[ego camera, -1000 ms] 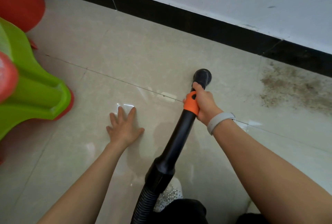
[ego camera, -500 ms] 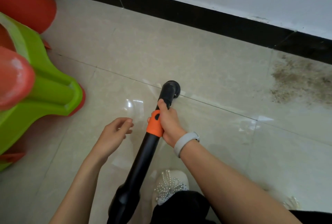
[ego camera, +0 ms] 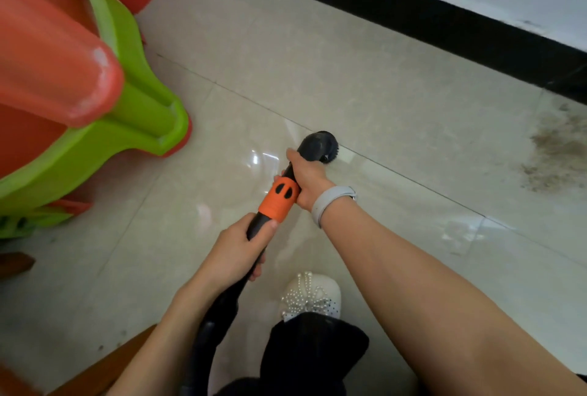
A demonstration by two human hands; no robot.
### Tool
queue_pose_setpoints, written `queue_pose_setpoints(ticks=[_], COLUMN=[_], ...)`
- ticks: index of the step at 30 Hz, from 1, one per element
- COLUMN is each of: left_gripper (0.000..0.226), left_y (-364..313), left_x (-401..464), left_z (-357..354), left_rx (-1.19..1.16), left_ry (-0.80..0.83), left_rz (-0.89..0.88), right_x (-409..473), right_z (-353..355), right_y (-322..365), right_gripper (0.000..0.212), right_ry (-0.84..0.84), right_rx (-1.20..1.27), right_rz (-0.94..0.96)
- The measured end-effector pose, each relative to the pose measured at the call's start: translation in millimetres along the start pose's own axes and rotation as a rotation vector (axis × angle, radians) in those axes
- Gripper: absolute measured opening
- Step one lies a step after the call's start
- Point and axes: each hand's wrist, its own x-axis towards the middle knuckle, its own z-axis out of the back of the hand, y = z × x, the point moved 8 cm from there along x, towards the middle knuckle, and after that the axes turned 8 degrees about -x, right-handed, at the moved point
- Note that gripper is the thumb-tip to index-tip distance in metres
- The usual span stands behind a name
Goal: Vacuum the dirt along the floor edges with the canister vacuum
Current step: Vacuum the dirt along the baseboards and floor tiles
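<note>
Glossy beige floor tiles (ego camera: 397,103): both hands are clamping the vacuum wand (ego camera: 279,195), right hand (ego camera: 306,173) behind the brush nozzle (ego camera: 319,146), left hand (ego camera: 236,252) lower; dirt patch (ego camera: 556,154) well apart, risking being missed.

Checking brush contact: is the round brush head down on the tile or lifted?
Down: the round brush head meets the floor tile at the grout line.

Black wand (ego camera: 236,271), orange collar (ego camera: 279,201); green-and-red stools (ego camera: 95,103); beige tiles (ego camera: 349,78); black skirting (ego camera: 413,11).
</note>
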Motion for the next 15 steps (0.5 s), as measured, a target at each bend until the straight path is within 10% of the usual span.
queue_pose_setpoints(ticks=[15], left_gripper=[0.024], left_y=[7.3], left_x=[-0.1], left_z=[-40.0], left_rx=[0.046], left_ry=[0.116], left_rz=[-0.011], right_x=[-6.1], right_z=[66.6], right_y=[-21.0], right_gripper=[0.022], right_ry=[-0.140], right_rx=[0.103], right_rz=[0.079])
